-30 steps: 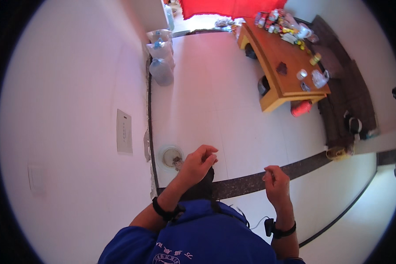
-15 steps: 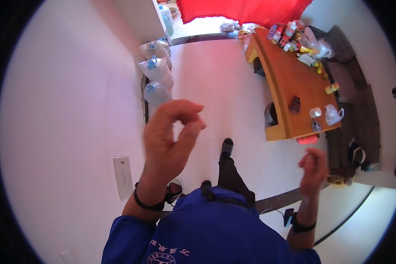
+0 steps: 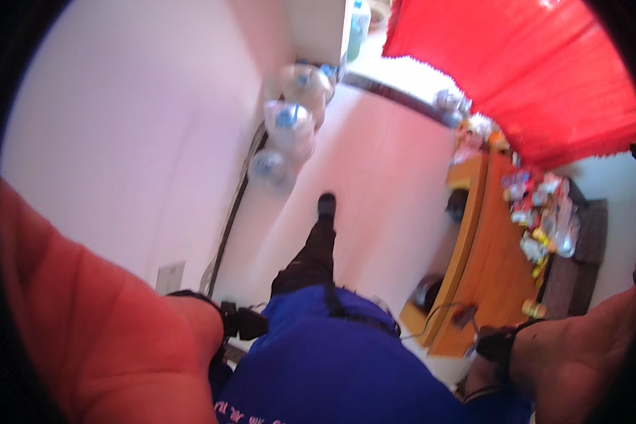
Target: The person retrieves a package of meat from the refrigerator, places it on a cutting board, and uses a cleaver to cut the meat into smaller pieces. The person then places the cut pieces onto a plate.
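Observation:
My left hand [image 3: 106,332] looms very large at the lower left, close to the camera, with its palm side showing. Its fingers run out past the dark rim, so their pose is hidden. At the lower right my right hand [image 3: 586,346] is also raised close, only its palm and heel in sight and the fingers cut off. A black wrist strap with a small dark device [image 3: 244,321] circles my left wrist. Another dark device [image 3: 495,344] sits at the right wrist, with a thin cable near it. No held thing shows in either hand.
Along the left wall stand large clear bottles with blue caps [image 3: 290,116]. A wooden table [image 3: 491,283] on the right bears packages and bottles [image 3: 544,198] at its far end. Beside it is a dark sofa [image 3: 586,247]. A red curtain [image 3: 516,71] hangs at the doorway.
Both hands have come up close to the camera and out toward the sides. The view has turned and moved forward, with the curtain now larger and a leg stepping ahead.

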Action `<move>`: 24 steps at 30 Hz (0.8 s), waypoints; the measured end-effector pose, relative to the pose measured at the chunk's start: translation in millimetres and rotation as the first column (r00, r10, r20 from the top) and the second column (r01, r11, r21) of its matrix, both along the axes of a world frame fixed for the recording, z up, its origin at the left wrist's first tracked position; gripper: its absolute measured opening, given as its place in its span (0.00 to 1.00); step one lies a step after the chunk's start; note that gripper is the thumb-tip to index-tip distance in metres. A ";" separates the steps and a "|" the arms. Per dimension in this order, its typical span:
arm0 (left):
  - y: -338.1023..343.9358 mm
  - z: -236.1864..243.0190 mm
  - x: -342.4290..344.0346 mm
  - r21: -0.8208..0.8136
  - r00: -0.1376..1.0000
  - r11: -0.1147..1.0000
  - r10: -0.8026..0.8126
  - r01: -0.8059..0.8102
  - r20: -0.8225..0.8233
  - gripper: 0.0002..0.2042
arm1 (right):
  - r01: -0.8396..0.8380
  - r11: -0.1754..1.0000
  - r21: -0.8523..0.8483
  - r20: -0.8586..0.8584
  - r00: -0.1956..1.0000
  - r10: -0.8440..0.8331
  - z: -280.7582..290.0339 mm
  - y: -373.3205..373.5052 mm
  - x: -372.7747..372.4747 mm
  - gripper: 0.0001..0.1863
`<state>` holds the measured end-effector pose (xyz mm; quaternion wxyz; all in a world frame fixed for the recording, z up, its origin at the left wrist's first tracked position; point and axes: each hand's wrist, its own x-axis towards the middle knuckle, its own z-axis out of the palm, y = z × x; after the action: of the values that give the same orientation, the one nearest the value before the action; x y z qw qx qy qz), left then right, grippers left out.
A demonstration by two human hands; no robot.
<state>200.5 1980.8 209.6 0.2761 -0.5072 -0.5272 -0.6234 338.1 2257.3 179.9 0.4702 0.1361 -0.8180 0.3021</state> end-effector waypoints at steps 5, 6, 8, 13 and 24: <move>102.7 5.3 -167.6 -0.016 0.990 0.990 0.136 -0.137 -0.037 0.19 | 0.033 0.998 -0.050 0.000 0.999 -0.033 -8.6 109.9 -176.5 0.18; 124.5 13.2 -212.5 -0.010 0.988 0.989 0.149 -0.150 -0.038 0.20 | 0.034 0.997 -0.063 0.001 0.999 -0.034 0.3 127.0 -221.7 0.18; 172.1 15.1 -293.4 -0.045 0.988 0.987 0.154 -0.154 -0.020 0.22 | 0.057 0.995 -0.078 0.007 0.998 -0.057 -0.4 182.9 -290.3 0.19; 285.3 11.1 -450.5 -0.143 0.993 0.982 0.118 -0.120 -0.017 0.25 | 0.066 0.996 -0.058 -0.082 0.994 -0.071 12.8 292.0 -439.7 0.21; 544.7 10.7 -700.2 -0.184 0.982 0.978 0.124 -0.097 0.141 0.31 | 0.019 0.973 -0.230 0.290 0.956 0.050 -1.2 594.7 -775.4 0.17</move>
<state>-499.7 2525.5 220.3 0.2233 -0.4508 -0.6271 -0.5947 -437.3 2852.0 178.7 0.3534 0.0407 -0.8372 0.4153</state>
